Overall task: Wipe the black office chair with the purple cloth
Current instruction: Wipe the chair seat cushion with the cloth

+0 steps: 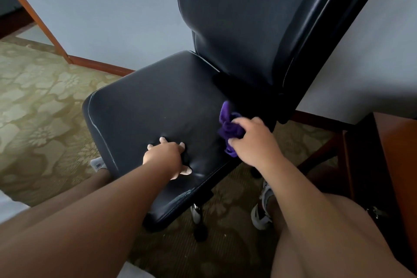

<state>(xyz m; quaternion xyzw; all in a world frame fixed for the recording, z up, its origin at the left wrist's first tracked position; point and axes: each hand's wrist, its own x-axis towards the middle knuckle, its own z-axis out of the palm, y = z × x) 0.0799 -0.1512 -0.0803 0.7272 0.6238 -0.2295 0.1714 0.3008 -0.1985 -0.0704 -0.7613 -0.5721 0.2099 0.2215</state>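
- One black office chair (pixel 158 101) fills the middle of the view, its seat toward the person and its tall backrest against the pale wall (pixel 112 7).
- Patterned green carpet (pixel 33 97) lies under it.
- Left grip (pixel 165 157) presses down on the front of the seat, fingers spread, denting the cushion.
- Right grip (pixel 252 140) is curled round the purple cloth (pixel 228 128), bunching it.
- That purple cloth lies at the seat's right rear edge, just beside the backrest's base.
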